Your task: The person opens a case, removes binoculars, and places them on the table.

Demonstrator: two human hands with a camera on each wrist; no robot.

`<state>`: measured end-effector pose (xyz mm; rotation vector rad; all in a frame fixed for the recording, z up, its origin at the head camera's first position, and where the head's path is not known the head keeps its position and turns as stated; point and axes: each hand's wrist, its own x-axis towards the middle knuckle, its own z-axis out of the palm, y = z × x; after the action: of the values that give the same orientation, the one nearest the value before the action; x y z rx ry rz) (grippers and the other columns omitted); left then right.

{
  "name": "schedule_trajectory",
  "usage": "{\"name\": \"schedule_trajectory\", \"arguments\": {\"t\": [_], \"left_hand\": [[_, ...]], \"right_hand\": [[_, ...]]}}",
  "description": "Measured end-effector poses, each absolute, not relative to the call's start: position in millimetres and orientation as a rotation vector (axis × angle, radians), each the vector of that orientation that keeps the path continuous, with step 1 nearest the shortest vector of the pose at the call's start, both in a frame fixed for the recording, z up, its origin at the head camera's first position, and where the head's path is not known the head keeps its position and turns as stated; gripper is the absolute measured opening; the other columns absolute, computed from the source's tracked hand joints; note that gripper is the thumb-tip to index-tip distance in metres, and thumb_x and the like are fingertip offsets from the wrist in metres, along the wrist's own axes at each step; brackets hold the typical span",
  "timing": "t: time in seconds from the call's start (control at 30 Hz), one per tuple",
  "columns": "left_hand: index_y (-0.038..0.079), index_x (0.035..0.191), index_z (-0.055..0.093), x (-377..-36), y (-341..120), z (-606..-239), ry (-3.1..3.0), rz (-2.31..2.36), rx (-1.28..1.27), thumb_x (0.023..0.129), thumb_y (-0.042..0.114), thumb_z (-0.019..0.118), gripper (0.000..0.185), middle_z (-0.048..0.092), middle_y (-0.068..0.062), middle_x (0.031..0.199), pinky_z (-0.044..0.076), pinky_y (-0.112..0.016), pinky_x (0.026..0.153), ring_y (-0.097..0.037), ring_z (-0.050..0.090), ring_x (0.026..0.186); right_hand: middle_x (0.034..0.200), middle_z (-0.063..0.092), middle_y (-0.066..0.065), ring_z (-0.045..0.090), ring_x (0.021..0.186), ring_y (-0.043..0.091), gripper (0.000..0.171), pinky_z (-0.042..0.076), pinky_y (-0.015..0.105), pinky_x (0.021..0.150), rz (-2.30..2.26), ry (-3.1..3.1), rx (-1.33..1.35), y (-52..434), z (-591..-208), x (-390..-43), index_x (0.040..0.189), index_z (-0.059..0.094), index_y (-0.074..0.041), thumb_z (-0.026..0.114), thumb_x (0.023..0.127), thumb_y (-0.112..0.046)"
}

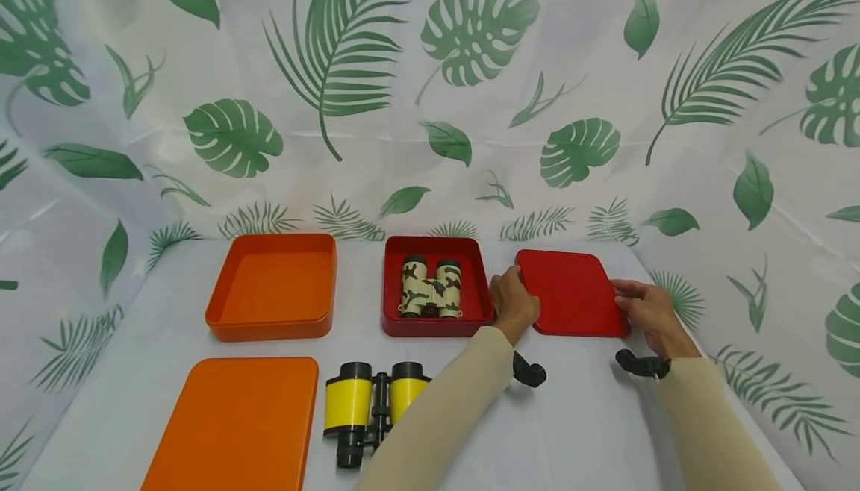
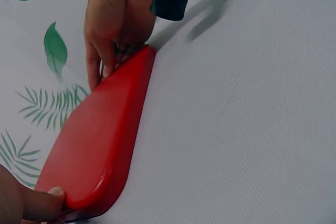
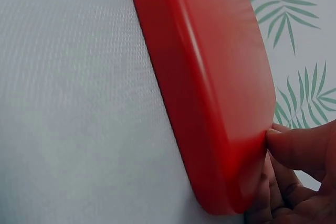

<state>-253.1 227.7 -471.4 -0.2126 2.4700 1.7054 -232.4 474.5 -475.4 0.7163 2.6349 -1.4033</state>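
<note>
the red box [image 1: 435,287] stands open on the worktop [image 1: 591,416], and a pair of camouflage binoculars [image 1: 431,287] lies inside it, filling most of the floor. just right of the red box lies the red lid [image 1: 572,292], flat on the worktop. the left hand [image 1: 513,303] grips the lid's edge nearest the box, thumb curled onto the rim; the right hand [image 1: 646,307] grips the far edge, fingers curled round it. well left of the red box stands an orange box [image 1: 273,285], open, with nothing in it. in front of that, nearer the person, lies the orange lid [image 1: 235,424], its lower corner cut off by the frame. nearer the person than the red box lie yellow binoculars [image 1: 372,407] on the worktop, partly hidden by the left sleeve [image 1: 443,409]. whether the red lid's underside is lifted at all cannot be told; the wrist views show only its edge and the fingertips.
</note>
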Motion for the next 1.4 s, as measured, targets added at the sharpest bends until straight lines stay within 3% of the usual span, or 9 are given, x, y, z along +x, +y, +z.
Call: {"name": "schedule_trajectory", "arguments": {"t": [0.43, 0.63, 0.8, 0.97, 1.2, 1.4], "left_hand": [[0.013, 0.147, 0.061, -250.3, 221.1, -462.5, 2.517, 1.586, -0.176, 0.082, 0.000, 0.085, 0.070, 0.062, -0.010, 0.135, 0.064, -0.040, 0.094, -0.021, 0.054, 0.123], [0.015, 0.149, 0.057, -247.8, 213.6, -458.1, 2.539, 1.442, -0.102, 0.085, 0.011, 0.087, 0.071, 0.060, -0.009, 0.137, 0.064, -0.038, 0.092, -0.020, 0.053, 0.123], [0.022, 0.149, 0.054, -241.5, 212.5, -447.2, 2.593, 1.342, -0.025, 0.083, 0.024, 0.090, 0.076, 0.058, -0.007, 0.138, 0.064, -0.038, 0.090, -0.019, 0.057, 0.116], [0.026, 0.156, 0.048, -235.1, 208.6, -425.6, 2.666, 1.333, 0.120, 0.088, 0.031, 0.087, 0.079, 0.055, -0.006, 0.141, 0.061, -0.034, 0.092, -0.016, 0.062, 0.105], [0.028, 0.160, 0.043, -226.8, 183.8, -400.7, 2.689, 1.349, 0.311, 0.090, 0.032, 0.086, 0.082, 0.057, -0.003, 0.139, 0.061, -0.029, 0.088, -0.012, 0.060, 0.106], [0.029, 0.160, 0.041, -218.8, 164.7, -392.1, 2.627, 1.393, 0.438, 0.092, 0.031, 0.084, 0.081, 0.057, 0.000, 0.138, 0.061, -0.027, 0.086, -0.009, 0.057, 0.109]], "right_hand": [[0.165, 0.039, 0.028, 0.044, 0.145, 0.045, 0.057, 0.048, 0.055, 0.117, -1.434, 2.585, 0.741, 474.2, -477.1, -235.5, 0.166, 0.034, -0.006, 0.044, 0.109, -0.008], [0.167, 0.037, 0.027, 0.040, 0.150, 0.046, 0.058, 0.043, 0.058, 0.121, -1.462, 2.566, 0.765, 475.6, -482.2, -236.4, 0.167, 0.031, -0.007, 0.045, 0.110, -0.010], [0.169, 0.034, 0.027, 0.038, 0.152, 0.046, 0.059, 0.040, 0.061, 0.122, -1.490, 2.557, 0.781, 478.5, -483.5, -235.4, 0.168, 0.029, -0.009, 0.046, 0.112, -0.018], [0.169, 0.033, 0.028, 0.037, 0.152, 0.047, 0.063, 0.039, 0.062, 0.123, -1.510, 2.557, 0.766, 476.0, -479.9, -234.8, 0.169, 0.026, -0.012, 0.049, 0.113, -0.028], [0.168, 0.034, 0.029, 0.036, 0.151, 0.049, 0.074, 0.041, 0.063, 0.121, -1.471, 2.584, 0.747, 470.9, -474.1, -233.4, 0.170, 0.023, -0.013, 0.053, 0.110, -0.043], [0.165, 0.034, 0.035, 0.038, 0.147, 0.054, 0.079, 0.047, 0.063, 0.115, -1.308, 2.701, 0.770, 456.1, -470.6, -230.1, 0.169, 0.024, -0.008, 0.058, 0.107, -0.044]]}}
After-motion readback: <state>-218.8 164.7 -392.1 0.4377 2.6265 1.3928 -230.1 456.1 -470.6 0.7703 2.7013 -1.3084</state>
